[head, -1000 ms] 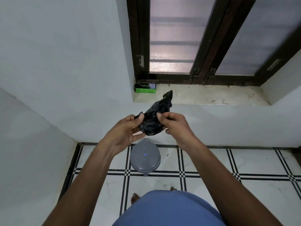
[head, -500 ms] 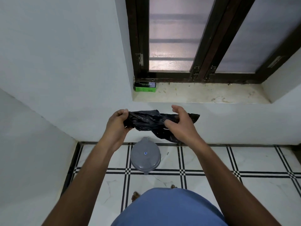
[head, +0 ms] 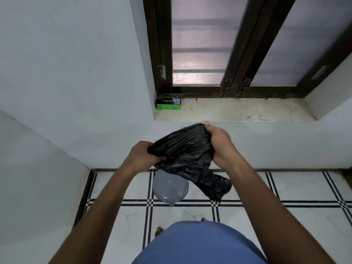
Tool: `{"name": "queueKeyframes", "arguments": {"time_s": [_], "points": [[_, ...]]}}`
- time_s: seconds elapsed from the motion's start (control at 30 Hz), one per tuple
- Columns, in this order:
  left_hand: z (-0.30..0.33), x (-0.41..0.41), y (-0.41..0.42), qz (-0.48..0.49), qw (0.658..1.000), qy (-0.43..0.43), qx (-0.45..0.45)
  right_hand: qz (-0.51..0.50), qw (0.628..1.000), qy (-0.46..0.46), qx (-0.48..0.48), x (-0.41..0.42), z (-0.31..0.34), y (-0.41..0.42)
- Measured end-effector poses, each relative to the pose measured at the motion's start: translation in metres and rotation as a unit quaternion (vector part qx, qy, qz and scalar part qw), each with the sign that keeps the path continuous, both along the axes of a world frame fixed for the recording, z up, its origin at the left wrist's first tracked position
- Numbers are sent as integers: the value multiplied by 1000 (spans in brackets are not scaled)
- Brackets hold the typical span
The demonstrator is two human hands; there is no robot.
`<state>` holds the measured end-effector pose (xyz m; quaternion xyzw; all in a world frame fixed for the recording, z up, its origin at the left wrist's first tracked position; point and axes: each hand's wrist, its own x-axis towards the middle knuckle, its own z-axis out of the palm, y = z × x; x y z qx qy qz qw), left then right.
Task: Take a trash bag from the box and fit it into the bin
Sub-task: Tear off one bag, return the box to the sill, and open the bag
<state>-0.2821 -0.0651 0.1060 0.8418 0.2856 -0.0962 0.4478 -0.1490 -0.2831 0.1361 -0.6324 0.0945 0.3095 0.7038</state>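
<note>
Gripping crumpled black plastic trash bag [head: 182, 149] in both hands, left [head: 142, 159] and right [head: 219, 144], pulled apart to open it above lidded round grey bin [head: 170, 187].

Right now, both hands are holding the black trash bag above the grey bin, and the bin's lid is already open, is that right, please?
Not quite: the lid is closed. The head view shows the grey bin on the tiled floor with its lid down. The rest holds: the left hand and the right hand both grip the black trash bag above it.
</note>
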Motion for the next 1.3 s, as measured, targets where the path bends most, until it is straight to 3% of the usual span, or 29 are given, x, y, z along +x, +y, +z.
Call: {"name": "queueKeyframes", "arguments": {"time_s": [0.07, 0.1, 0.13, 0.17, 0.23, 0.33, 0.4, 0.5, 0.57, 0.63, 0.77, 0.9, 1.0, 1.1, 1.2, 1.3], "points": [[-2, -1, 7, 41, 997, 28, 64, -13, 998, 43, 42, 6, 6, -5], [-1, -2, 11, 77, 996, 27, 22, 3, 998, 32, 47, 9, 8, -9], [3, -2, 14, 115, 990, 20, -75, 28, 999, 4, 41, 10, 9, -13], [8, -2, 16, 150, 968, 10, -202, 46, 998, -40, 13, 11, 11, -16], [20, -2, 22, 200, 888, -35, -413, 51, 987, -132, -76, 15, 9, -20], [30, -4, 31, 228, 802, -127, -537, 17, 959, -186, -214, 25, 0, -26], [34, -2, 30, 237, 780, -159, -557, 62, 911, -238, -332, 28, -4, -28], [38, 8, 19, 256, 817, -155, -493, 117, 859, -302, -396, 18, -1, -25], [40, 15, 9, 243, 866, -132, -416, 122, 867, -350, -333, 7, 12, -19], [43, 21, -1, 213, 906, -116, -347, 188, 898, -328, -227, -3, 29, -9], [50, 28, -16, 155, 929, -110, -318, 288, 902, -263, -185, -7, 30, 11], [47, 25, -9, 86, 926, -103, -353, 244, 954, -157, -73, 4, 25, 10], [45, 19, 3, 5, 976, -27, -214, 160, 981, -99, -48, 11, 25, 7], [31, 18, 14, -33, 998, 34, -27, 101, 995, -8, -5, 22, 23, 5], [25, 13, 26, 49, 996, 45, 55, 146, 983, -94, -56, 31, 21, -8], [27, 8, 40, 148, 981, 28, -125, 261, 904, -235, -245, 40, 13, -24]]}}
